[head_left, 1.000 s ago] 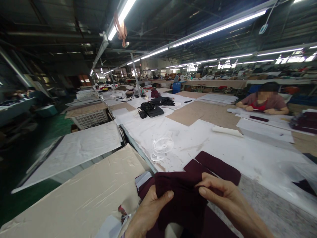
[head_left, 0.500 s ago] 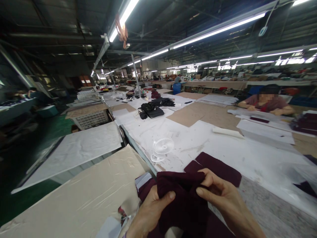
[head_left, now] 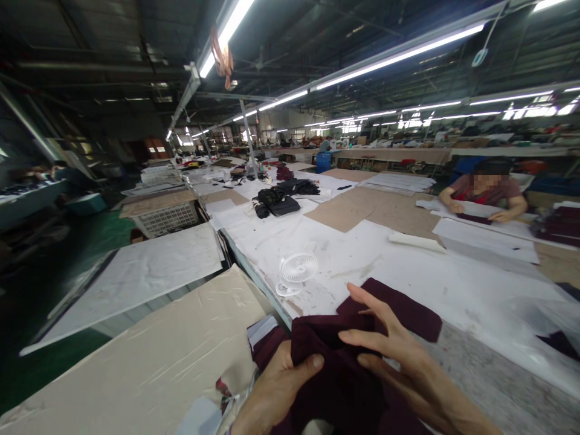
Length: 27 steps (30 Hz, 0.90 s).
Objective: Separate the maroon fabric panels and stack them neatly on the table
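A dark maroon piece of fabric (head_left: 335,386) hangs folded in front of me at the table edge. My left hand (head_left: 285,380) is closed on its left side, thumb pressed on top. Against its upper right side, my right hand (head_left: 394,344) has its fingers spread, the fingertips at or just over the cloth. Beyond that hand, flat maroon fabric pieces (head_left: 403,308) lie on the white-covered table (head_left: 362,260). Just left of my left hand is a small stack of maroon and grey cloth (head_left: 265,338).
A small white fan (head_left: 296,272) stands near the table's left edge. Dark folded garments (head_left: 281,199) lie farther back. At the right, a co-worker (head_left: 487,187) handles paper and maroon cloth. Beige sheeting (head_left: 149,350) covers the surface on my left.
My right hand has let go of its pinch on the fabric's upper edge and spread its fingers. The left hand keeps its hold. The co-worker's hands and paper have shifted.
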Motion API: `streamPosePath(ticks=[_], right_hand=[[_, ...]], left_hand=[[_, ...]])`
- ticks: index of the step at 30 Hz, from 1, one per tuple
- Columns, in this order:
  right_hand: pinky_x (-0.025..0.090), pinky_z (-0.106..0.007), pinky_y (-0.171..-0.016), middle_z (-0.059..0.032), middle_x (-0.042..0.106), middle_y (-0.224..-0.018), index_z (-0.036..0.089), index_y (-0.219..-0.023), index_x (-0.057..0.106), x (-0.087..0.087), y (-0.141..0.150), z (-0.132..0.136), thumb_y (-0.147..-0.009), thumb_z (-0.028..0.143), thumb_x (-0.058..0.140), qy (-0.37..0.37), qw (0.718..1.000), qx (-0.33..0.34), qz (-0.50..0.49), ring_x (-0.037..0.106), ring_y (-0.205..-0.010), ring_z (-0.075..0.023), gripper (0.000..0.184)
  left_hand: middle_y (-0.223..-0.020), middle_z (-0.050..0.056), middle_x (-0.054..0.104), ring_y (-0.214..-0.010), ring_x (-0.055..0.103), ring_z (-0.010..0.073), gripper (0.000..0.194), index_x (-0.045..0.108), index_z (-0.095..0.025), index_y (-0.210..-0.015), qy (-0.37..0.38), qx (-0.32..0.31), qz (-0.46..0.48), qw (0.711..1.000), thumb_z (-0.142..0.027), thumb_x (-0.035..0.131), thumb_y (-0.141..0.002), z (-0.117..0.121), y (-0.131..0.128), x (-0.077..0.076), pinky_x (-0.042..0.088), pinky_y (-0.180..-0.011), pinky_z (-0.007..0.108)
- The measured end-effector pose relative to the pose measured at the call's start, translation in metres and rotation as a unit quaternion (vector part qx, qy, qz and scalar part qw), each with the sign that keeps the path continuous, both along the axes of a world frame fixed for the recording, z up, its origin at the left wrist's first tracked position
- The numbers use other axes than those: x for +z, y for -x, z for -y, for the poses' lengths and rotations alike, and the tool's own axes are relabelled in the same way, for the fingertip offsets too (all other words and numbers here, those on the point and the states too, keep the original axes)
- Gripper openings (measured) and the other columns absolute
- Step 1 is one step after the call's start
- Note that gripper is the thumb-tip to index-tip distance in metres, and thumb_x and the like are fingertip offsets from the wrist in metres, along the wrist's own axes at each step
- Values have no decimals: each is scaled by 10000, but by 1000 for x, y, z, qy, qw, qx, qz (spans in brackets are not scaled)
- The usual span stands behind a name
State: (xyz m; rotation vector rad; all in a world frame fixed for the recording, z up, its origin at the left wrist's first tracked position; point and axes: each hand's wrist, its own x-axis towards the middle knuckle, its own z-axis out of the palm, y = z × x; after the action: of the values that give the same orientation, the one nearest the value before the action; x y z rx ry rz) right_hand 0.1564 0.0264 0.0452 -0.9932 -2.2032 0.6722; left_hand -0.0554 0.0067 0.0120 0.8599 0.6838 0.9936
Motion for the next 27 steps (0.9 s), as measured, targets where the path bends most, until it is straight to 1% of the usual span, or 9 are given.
streamPosePath(ticks=[5,7,9,12,14,16,20,25,27], right_hand=[[254,-505,-1115,5,154,-1571,363,-1209,573,11,-1,2,-867,471,514,107,994,39,4,203,-1413,-290,363],[274,-508,-1108,-21,190,-1562,317,-1100,633,4,2,2,-784,657,486,130,990,33,-42,225,-1402,-316,487],[303,-528,-1091,-26,172,-1561,283,-986,671,-10,8,3,-728,728,465,94,993,-9,-73,250,-1385,-346,554],[309,-600,-1057,-34,117,-1566,276,-1030,660,-35,19,3,-774,539,611,-67,989,-123,-48,227,-1377,-380,370],[341,-631,-1008,-60,178,-1542,267,-1042,651,-49,24,2,-791,374,655,-170,968,-184,-16,247,-1354,-395,273],[404,-615,-938,-89,288,-1478,256,-1000,649,-57,26,0,-810,277,625,-220,954,-204,0,330,-1298,-386,192],[479,-534,-849,-119,462,-1267,241,-1014,606,-65,25,-1,-834,246,593,-199,958,-206,-8,473,-1137,-323,180],[472,-518,-860,-107,491,-1208,239,-1031,611,-65,24,1,-826,285,610,-160,965,-206,-13,496,-1093,-307,210],[478,-490,-869,-107,514,-1182,226,-1012,631,-60,24,3,-806,335,632,-99,973,-208,-30,518,-1068,-298,233]], left_hand=[[-892,76,748,-780,680,192,298,675,-163,-1080,12,26,-21,999,-267,649,-802,-2,5,-2,487,-712,277],[-890,77,749,-788,681,195,281,686,-155,-1046,27,63,-14,998,-268,663,-790,-3,4,-2,496,-742,292],[-867,80,752,-792,684,203,254,699,-141,-989,42,104,11,994,-267,685,-769,-5,2,-1,500,-782,315],[-805,74,752,-780,688,209,210,702,-134,-902,57,163,45,984,-268,712,-740,-8,-5,-1,505,-806,337],[-788,72,751,-776,689,210,191,697,-134,-861,60,183,61,979,-274,718,-734,-9,-9,-1,508,-807,342],[-778,70,749,-773,689,211,176,692,-134,-818,62,186,72,978,-275,729,-720,-10,-13,0,511,-802,339],[-774,67,748,-757,687,204,184,692,-135,-825,69,180,65,979,-268,739,-708,-8,-16,-1,519,-769,322],[-739,65,742,-746,689,202,185,695,-129,-851,71,177,58,980,-269,718,-732,-8,-11,-4,524,-750,319],[-736,63,741,-748,690,201,187,697,-131,-862,66,172,62,981,-261,719,-731,-8,-9,-4,523,-756,321]])
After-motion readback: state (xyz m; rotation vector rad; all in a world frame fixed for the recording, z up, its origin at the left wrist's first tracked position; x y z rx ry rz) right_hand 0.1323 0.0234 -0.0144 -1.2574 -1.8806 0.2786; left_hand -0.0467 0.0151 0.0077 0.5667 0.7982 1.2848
